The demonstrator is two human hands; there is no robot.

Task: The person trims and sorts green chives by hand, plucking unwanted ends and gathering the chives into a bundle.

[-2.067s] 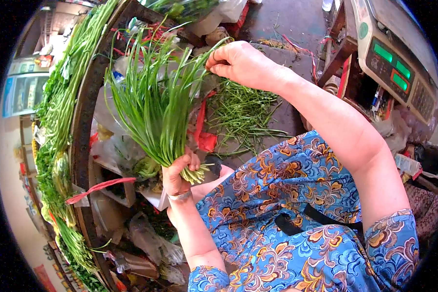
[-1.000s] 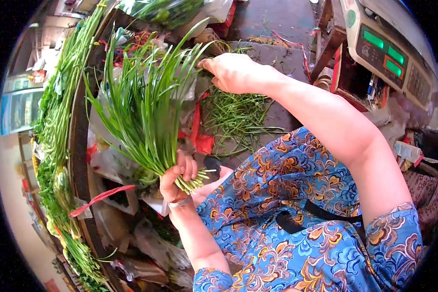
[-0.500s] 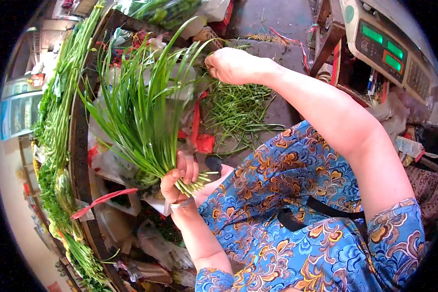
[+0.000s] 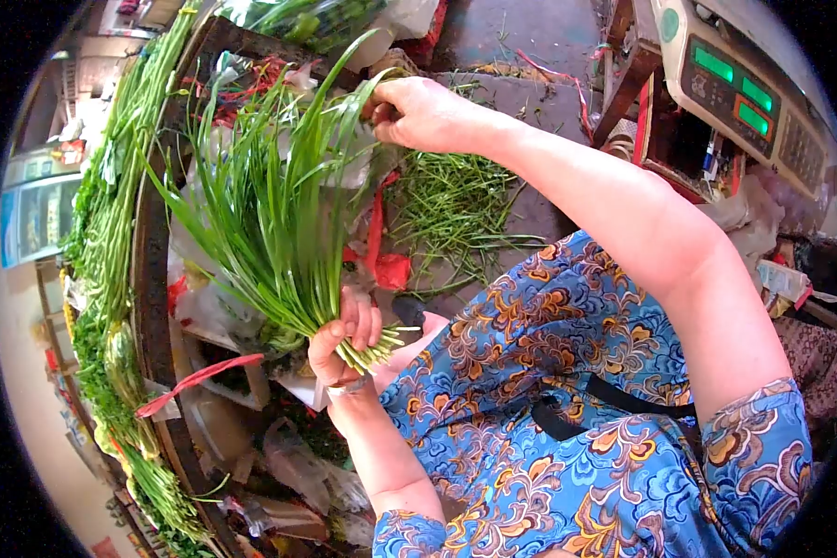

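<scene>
My left hand (image 4: 342,337) is closed around the lower stems of a bunch of garlic chives (image 4: 274,219). The pale cut ends (image 4: 381,344) stick out past its fingers, and the long leaves fan up and to the left. At the upper right of the bunch, my right hand (image 4: 417,113) has its fingers curled together on the tips of some chive leaves; its fingertips are partly hidden. Below that hand, a loose heap of green trimmings (image 4: 456,209) lies on the dark floor.
A digital scale (image 4: 749,98) with lit green figures stands at upper right. Long green vegetables (image 4: 112,232) line a wooden-edged shelf on the left. A red ribbon (image 4: 205,383) hangs over that edge, and plastic bags (image 4: 312,465) lie below. Another red strip (image 4: 381,251) lies beside the trimmings.
My right hand has moved left and slightly up, from beside the leaf tips onto them. My left hand and the bunch have stayed almost in place.
</scene>
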